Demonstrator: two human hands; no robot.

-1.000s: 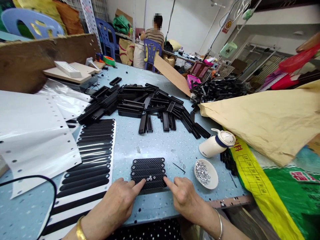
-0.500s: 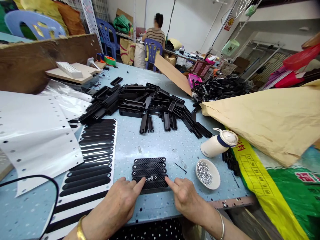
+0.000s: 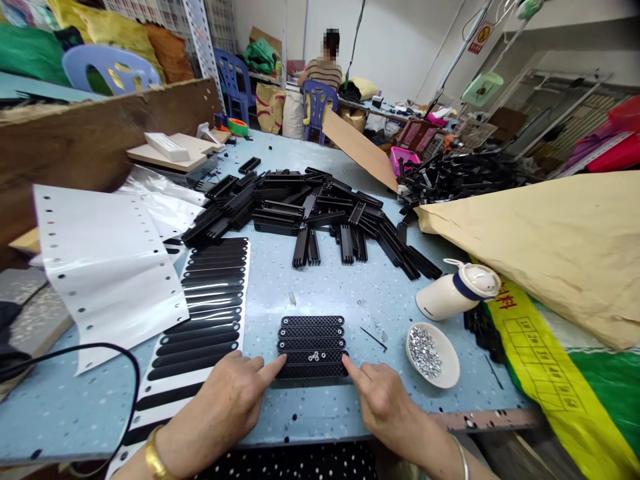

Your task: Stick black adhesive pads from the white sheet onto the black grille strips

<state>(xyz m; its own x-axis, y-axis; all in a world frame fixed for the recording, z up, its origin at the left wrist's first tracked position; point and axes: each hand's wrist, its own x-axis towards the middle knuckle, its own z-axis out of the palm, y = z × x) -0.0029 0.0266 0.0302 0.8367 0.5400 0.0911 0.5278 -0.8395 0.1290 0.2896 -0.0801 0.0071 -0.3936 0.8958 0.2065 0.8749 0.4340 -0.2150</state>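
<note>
Several black textured strips (image 3: 312, 346) lie side by side in a small block in front of me. Silver nuts sit in the end holes of the farther strips. A few loose nuts (image 3: 316, 357) rest on top of the block's nearer part. My left hand (image 3: 241, 388) reaches its outstretched index fingertip to the left end of a nearer strip; its other fingers are curled. My right hand (image 3: 383, 393) touches the right end likewise with its index fingertip. Neither hand grips anything, and what lies under the fingertips is hidden. Right of the block stands a white bowl (image 3: 453, 377) of silver nuts.
A thin black hex key (image 3: 374, 338) lies beside the block. Black parts (image 3: 280, 223) are piled farther back. At left is a sheet of black strip stickers (image 3: 200, 320); at right, a cream bottle (image 3: 440, 300) lies on its side. A person (image 3: 323, 70) sits far behind.
The view has swung slightly left, so everything sits further right in the picture. The left index fingertip has moved outward to the strip's left end; the right one stays at its end.
</note>
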